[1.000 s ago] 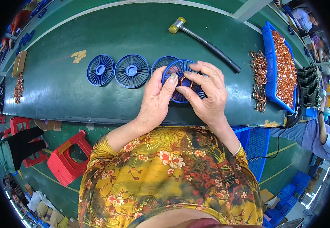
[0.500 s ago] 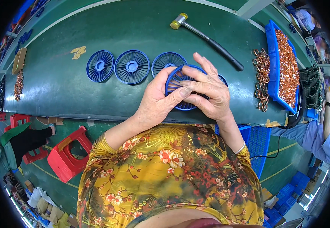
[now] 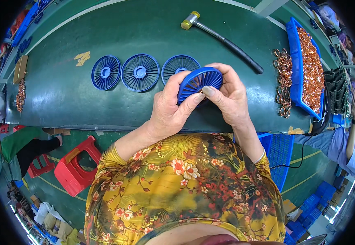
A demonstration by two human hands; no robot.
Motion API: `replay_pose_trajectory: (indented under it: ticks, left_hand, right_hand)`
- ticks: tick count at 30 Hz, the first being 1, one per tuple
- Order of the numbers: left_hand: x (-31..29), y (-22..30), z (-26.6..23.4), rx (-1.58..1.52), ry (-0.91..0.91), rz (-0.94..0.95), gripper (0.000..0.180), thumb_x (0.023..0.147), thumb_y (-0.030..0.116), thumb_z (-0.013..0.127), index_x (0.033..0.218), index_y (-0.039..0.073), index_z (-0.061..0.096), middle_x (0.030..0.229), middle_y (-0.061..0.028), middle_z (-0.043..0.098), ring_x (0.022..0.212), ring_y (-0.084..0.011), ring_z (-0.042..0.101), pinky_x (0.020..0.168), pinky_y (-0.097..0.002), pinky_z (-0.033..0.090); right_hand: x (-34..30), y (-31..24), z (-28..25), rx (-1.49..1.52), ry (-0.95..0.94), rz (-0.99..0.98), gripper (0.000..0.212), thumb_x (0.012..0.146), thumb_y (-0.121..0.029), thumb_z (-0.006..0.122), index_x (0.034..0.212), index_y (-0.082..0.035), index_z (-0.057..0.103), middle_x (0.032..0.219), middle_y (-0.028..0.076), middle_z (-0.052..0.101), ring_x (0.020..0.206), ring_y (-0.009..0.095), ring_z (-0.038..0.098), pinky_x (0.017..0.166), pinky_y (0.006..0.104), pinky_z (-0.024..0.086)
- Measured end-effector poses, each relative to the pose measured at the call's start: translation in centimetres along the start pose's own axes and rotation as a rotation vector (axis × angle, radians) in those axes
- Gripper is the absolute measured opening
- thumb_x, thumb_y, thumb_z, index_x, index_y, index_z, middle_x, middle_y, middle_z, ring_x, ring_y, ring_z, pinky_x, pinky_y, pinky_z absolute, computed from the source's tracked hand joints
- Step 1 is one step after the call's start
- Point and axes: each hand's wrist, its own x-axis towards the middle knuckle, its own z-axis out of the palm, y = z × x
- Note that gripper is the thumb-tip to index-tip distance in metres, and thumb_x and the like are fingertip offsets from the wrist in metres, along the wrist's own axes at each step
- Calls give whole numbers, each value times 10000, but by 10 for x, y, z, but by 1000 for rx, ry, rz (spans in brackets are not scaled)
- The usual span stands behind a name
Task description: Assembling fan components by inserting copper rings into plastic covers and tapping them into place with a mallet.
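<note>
A blue plastic spoked wheel (image 3: 204,79) is held tilted between my two hands over the near edge of the table. My left hand (image 3: 167,105) is closed on its left rim, the thumb reaching to the hub. Around the right side curls my right hand (image 3: 231,96), its fingers behind the wheel and its thumb pressing near the hub. A small copper-coloured bit shows by the thumb tips; its shape is mostly hidden. Three similar wheels lie in a row to the left: one at the far left (image 3: 106,72), one in the middle (image 3: 140,72), one (image 3: 176,64) partly behind my left hand.
A mallet (image 3: 226,41) with yellow faces and a black grip lies beyond my hands. At right, loose copper rings (image 3: 283,77) lie beside a blue tray (image 3: 296,83) heaped with copper-coloured pieces (image 3: 310,69). A red stool (image 3: 75,173) stands at lower left; other people are at both sides.
My right hand has shifted from across the wheel's front to its right side, with fingers behind it. The wheel is now tilted up, and both thumbs meet near its hub.
</note>
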Motion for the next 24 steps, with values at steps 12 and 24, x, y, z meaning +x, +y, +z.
replay_pose_trajectory:
  ticks: [12,24]
  left_hand:
    - [6,1,4,-433,66,-293,339,933,174,580,1196,-6,466,1046,-61,589,939,-97,560,842,-254,467]
    - [8,2,1,-444,94,-343,304,986,208,481,1194,-13,452,1035,-45,559,937,-77,513,851,-231,436]
  right_hand:
    - [9,9,2,-547,177,-212,433,758,-165,759,1115,-12,566,997,111,602,923,212,600,816,314,490]
    - [8,-2,-5,-1237,20,-850,232,681,-177,764,809,-110,582,793,12,562,778,202,551,796,398,455]
